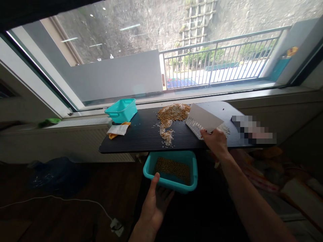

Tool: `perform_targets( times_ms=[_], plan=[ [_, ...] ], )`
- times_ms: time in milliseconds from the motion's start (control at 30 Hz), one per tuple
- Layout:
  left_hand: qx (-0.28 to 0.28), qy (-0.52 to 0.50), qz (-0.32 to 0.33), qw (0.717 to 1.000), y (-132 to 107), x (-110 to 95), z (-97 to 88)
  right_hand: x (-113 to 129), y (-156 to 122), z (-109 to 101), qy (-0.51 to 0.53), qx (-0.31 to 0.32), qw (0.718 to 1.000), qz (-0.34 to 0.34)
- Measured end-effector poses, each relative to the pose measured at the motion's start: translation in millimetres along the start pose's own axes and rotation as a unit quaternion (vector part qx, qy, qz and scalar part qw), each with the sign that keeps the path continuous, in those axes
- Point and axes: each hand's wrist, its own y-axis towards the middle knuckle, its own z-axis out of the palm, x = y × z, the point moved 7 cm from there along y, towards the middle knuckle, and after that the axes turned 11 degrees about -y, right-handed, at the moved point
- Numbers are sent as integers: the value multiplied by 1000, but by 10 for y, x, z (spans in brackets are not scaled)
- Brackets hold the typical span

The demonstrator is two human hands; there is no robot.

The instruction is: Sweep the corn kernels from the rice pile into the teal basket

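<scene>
My left hand point(154, 201) holds a teal plastic bin point(150, 166) from below, thumb on its near rim; the bin hangs just under the front edge of the black tabletop point(141, 137) and holds a layer of yellow-brown grains point(173, 169). My right hand point(215, 141) grips the near edge of a white slotted scoop point(203, 120) resting tilted on the tabletop. A pile of mixed yellow kernels and white rice point(173, 114) lies left of the scoop, with a trail of grains point(167, 136) reaching toward the table's front edge above the bin.
A second teal bin point(121, 110) stands at the table's back left corner. A white and orange packet point(118, 130) lies near it. A blurred object point(252, 129) sits at the table's right end. A radiator point(75, 137) and window sill run behind; a cable point(63, 200) crosses the floor.
</scene>
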Motion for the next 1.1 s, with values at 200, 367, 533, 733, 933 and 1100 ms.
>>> perform_targets(
  times_ms=[200, 367, 533, 733, 933, 1100],
  plan=[
    [9, 5, -5, 1000, 26, 17, 1, -317, 99, -239, -54, -28, 995, 74],
    [16, 19, -5, 1000, 11, 42, 9, -442, 179, -337, 69, 37, 995, 58],
    [14, 20, -3, 1000, 1, 37, 24, -439, 135, -402, 145, 153, 977, 13],
    [2, 24, -2, 1000, -1, 43, 11, -557, 223, -500, 123, 170, 978, 13],
    [-1, 30, -1, 1000, 3, 43, 1, -476, 597, -567, 108, 118, 987, 2],
    [-27, 38, -3, 999, 74, 34, -33, -233, 846, -879, 135, 53, 989, -30]
  ],
)
